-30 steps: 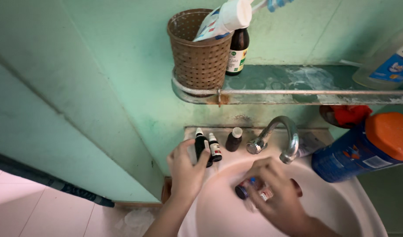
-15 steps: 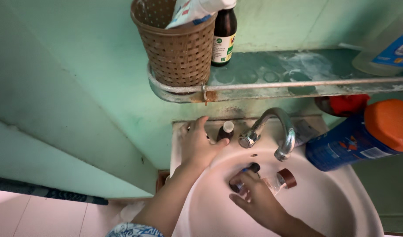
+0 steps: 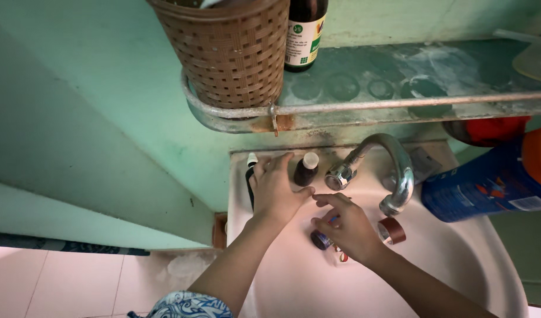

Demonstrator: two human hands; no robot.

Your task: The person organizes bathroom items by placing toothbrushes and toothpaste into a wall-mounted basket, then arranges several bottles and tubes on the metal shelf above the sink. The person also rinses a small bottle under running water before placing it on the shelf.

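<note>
Our right hand fingers curl around small dark dropper bottles with blue-capped tips, low in the white basin under the chrome tap. Our left hand lies spread over a small black bottle left of the tap; whether it grips, we cannot tell. A brown white-capped bottle stands beside. Above the tap: glass shelf, woven cup, green wall.

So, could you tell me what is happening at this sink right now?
A person is handling small bottles at a white sink. The left hand rests on the back ledge over small dropper bottles, beside a dark bottle with a pale cap. The right hand is in the basin, gripping a small dark-capped bottle. A brown-capped container lies just under the tap.
</note>
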